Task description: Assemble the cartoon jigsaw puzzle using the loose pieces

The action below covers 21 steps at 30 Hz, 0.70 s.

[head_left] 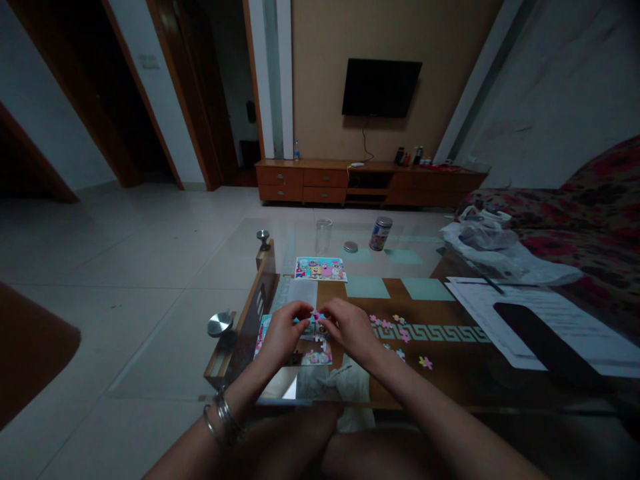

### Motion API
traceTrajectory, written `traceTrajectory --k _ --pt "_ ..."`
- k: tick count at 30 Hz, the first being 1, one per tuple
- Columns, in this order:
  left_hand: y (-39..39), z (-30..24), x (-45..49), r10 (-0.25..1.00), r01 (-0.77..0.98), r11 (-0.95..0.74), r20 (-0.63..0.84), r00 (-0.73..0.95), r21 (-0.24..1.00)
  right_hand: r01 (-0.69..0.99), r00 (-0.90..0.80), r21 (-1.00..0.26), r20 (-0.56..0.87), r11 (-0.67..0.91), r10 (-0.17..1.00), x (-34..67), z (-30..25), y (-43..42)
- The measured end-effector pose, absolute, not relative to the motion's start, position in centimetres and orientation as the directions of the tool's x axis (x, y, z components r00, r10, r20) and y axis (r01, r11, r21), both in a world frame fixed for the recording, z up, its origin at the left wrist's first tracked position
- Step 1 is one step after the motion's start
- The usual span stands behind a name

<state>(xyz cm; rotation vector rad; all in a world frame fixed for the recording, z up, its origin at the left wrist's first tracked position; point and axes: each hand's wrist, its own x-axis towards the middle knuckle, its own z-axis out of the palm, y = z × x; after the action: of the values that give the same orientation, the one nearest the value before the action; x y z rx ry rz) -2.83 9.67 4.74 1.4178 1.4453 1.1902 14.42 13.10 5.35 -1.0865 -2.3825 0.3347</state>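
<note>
Along the far wall runs the long wooden cabinet point(325, 179), the flowered sofa point(600, 193) fills the right side, and here in front stands the glass table point(425, 310) with its wood panel and key-pattern band. Up on the wall, the television point(381, 89) is dark. Over to the table's right, printed papers point(480, 320) spread out, a long black thing across them, too dim to make out; just beyond sits a crumpled plastic bag point(510, 257).

Now to the middle! The left hand point(291, 327), bangles point(225, 417) on its wrist, has thumb and forefinger closed in a pinch; the right hand point(350, 327) mirrors it, and the fingertips meet at one small pink piece, gripped from both sides. Right below them, the partly built puzzle point(320, 358) lies flat near the table's front edge, open in its middle, partly hidden by the left hand.

Beyond the hands lies the cartoon picture card point(321, 269); farther back, the clear jar point(323, 235) and the printed tin point(381, 233) stand upright, a round lid point(351, 247) flat between them. Smallest of all, loose pieces point(425, 363) scatter right of the right hand, and there's the pink piece point(316, 316), held just above the puzzle.
</note>
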Motion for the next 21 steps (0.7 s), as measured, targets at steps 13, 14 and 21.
traceTrajectory --k 13,14,21 --pt "9.9 4.3 -2.2 0.997 -0.015 0.044 -0.045 -0.059 0.999 0.469 -0.448 -0.798 0.153 0.377 0.881 13.7 5.9 13.1" --pt "9.9 4.3 -2.2 0.997 -0.022 0.052 -0.053 -0.059 0.998 0.459 -0.446 -0.813 0.138 0.359 0.884 13.7 5.9 13.1" --pt "9.8 4.5 -2.1 0.997 0.002 0.055 -0.055 -0.057 0.998 0.446 -0.451 -0.838 0.093 0.314 0.888 13.6 6.5 13.0"
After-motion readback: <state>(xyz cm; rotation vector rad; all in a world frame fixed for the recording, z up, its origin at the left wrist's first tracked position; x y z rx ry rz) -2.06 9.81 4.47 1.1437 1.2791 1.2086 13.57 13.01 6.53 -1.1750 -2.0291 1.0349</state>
